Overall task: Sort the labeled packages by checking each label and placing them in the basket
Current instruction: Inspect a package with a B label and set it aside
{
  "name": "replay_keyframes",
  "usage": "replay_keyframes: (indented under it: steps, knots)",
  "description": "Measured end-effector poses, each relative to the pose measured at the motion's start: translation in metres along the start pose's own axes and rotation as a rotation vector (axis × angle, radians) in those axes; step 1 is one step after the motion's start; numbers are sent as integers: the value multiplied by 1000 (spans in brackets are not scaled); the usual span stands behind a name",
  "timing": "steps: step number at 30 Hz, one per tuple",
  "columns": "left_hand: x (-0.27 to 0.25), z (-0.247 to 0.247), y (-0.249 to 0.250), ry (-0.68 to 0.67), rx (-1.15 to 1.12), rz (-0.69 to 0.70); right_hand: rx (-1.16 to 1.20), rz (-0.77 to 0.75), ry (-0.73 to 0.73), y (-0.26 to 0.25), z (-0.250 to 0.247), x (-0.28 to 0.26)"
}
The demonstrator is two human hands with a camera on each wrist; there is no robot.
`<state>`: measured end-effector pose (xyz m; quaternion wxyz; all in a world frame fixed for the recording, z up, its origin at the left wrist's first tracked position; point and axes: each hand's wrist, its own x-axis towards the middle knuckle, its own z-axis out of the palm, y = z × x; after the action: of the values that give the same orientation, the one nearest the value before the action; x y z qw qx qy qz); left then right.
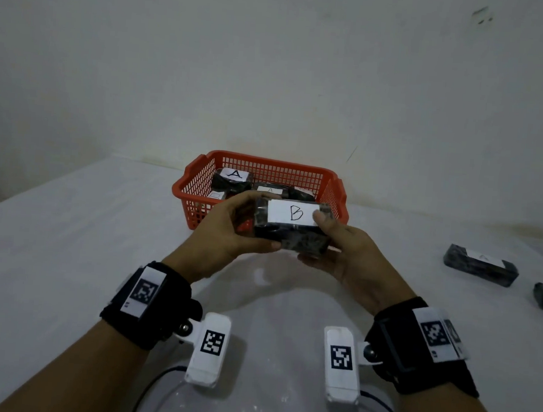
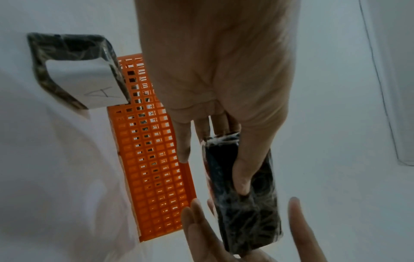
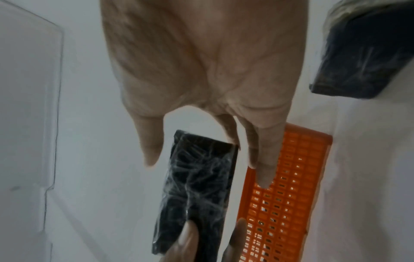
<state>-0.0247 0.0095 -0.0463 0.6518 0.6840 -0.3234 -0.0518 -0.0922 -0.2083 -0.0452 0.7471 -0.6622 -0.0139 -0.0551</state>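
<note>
- Because the label must be read before sorting, we hold the B package [image 1: 289,226] level with its white label [image 1: 292,212] turned up toward the head camera, above the table [image 1: 66,238] and just in front of the orange basket [image 1: 197,180].
- Left hand [image 1: 229,231] is clamped on the package's left end: thumb along the near lower edge, fingers curled over the far side.
- Right hand [image 1: 341,247] grips the right end, its thumb lying on the label's right edge and its fingers cupped underneath; we judge that this two-ended hold keeps the letter unobstructed.
- Both wrists angle inward, forearms converging from the bottom of the frame, palms facing each other across the package.
- Already in the basket lie several dark wrapped packages, one showing an A label [image 1: 235,173]; the others' labels are too small to read.
- To our right on the table sit two more wrapped packages [image 1: 481,264], well apart from the basket, apparently awaiting their check.
- We judge that the step in hand is the label check, with placement not yet done.
</note>
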Motion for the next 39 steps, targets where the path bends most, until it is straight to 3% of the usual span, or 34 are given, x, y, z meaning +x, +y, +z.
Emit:
replay_keyframes:
  steps: [4,8,12,19,25,28,39]
  knots:
    - [1,1,-2,-22,1,13,55,-10,30,3,3,1]
    - [-1,5,-5,-41,-69,-103,-2,-82,46,6,-1,1]
    - [-1,11,-5,24,-75,-80,-64,-94,35,4,-3,0]
    - [-3,14,-6,-25,-64,-96,-87,-143,114,7,-5,2]
    - [0,11,-6,15,-33,-68,-87,-121,2,4,-9,1]
    - [0,11,-5,-14,-76,-111,-141,-143,4,4,-11,0]
    - [-1,9,-3,-8,-2,-64,-156,-198,53,3,-6,-3]
